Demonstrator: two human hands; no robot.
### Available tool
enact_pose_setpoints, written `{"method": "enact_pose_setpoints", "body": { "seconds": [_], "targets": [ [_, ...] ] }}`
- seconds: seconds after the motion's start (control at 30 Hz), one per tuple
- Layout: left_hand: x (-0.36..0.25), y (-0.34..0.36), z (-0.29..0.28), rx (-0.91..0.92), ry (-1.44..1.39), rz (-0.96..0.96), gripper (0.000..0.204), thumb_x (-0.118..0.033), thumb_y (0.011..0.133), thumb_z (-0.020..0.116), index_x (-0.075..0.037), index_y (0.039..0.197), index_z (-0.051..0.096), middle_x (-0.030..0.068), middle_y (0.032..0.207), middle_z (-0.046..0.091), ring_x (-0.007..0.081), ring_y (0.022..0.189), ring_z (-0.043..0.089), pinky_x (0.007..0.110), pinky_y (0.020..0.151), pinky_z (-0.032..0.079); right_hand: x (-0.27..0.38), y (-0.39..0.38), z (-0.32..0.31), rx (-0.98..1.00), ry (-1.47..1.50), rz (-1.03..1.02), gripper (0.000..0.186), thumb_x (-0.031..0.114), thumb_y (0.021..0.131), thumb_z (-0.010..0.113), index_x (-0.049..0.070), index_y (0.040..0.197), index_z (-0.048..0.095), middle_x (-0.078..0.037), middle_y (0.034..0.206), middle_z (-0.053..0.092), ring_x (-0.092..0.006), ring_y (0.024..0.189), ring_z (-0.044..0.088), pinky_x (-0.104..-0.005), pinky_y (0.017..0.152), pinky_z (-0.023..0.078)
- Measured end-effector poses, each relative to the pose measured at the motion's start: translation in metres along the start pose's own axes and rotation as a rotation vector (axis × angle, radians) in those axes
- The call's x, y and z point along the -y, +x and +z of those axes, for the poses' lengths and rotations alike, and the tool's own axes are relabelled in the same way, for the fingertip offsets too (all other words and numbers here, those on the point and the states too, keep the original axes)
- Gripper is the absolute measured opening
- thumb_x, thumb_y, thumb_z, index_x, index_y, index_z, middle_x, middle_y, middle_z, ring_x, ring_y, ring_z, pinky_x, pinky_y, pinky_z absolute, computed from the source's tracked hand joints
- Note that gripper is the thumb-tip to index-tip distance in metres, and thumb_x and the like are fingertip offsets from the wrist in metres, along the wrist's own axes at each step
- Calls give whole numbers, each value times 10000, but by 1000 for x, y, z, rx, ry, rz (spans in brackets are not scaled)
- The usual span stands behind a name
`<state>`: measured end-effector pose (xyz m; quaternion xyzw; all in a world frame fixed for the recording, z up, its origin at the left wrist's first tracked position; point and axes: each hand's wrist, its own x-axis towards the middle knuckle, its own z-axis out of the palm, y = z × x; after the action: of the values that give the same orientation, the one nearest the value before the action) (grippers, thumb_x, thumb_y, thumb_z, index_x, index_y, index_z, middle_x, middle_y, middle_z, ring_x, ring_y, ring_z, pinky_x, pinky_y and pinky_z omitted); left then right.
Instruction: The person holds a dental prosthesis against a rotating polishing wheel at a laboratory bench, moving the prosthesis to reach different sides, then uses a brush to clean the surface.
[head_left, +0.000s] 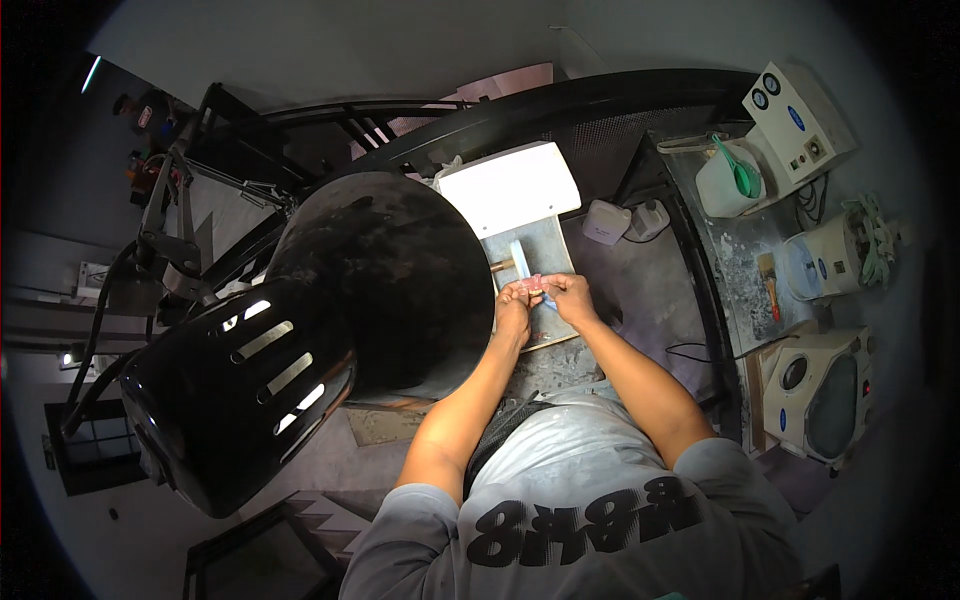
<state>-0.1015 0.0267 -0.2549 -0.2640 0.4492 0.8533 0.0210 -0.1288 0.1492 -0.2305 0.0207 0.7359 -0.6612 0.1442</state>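
Note:
Between my two hands is a small pink denture [535, 284] with a pale, tooth-coloured edge. My left hand [512, 316] pinches its left end, and my right hand [572, 299] grips the right end. The fingertips of both hands cover part of it. Just beyond the denture stands a pale polishing wheel [520, 259] on a brass-coloured spindle [502, 266]. I cannot tell whether denture and wheel touch. A brightly lit white hood [510, 188] rises behind the wheel, over a shallow tray [553, 245]. Something blue shows beneath my fingers.
A large black lamp shade [390, 290] blocks the view to the left of my hands. On the right-hand bench [725, 265] stand a white container [728, 188] with a green bowl, a brush [769, 285] and several cream machines. Pale jugs [607, 222] sit beyond my right hand. A person [150, 112] is far left.

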Motion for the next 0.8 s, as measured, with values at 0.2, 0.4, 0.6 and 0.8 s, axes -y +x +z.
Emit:
{"method": "enact_pose_setpoints", "body": {
  "seconds": [0.2,0.4,0.6,0.8],
  "targets": [
    [2,0,-1,4,-13,9,129,-45,936,400,17,958,511,116,921,618,174,764,608,281,692,529,1,0,3,-17,-19,-10,131,-14,805,576,-48,912,644,-102,841,676,-120,744,622,-241,697,478],
    [2,0,-9,-59,-21,63,126,-16,927,398,18,963,514,119,937,610,170,744,598,270,684,523,2,3,11,10,-101,-57,122,12,801,593,-41,895,649,-101,835,679,-125,738,622,-258,702,476],
    [-7,-7,-7,-122,157,120,112,20,909,412,22,945,518,92,892,600,149,732,586,262,673,525,-9,7,16,42,-70,18,125,33,796,605,-32,890,657,-100,828,681,-124,736,619,-265,703,474],
    [-15,-20,-1,-227,113,57,83,21,897,445,26,934,519,100,872,599,158,724,591,272,674,532,-10,11,21,56,-125,42,125,38,802,601,-30,889,660,-99,819,680,-126,733,621,-266,695,476]
  ]
}}
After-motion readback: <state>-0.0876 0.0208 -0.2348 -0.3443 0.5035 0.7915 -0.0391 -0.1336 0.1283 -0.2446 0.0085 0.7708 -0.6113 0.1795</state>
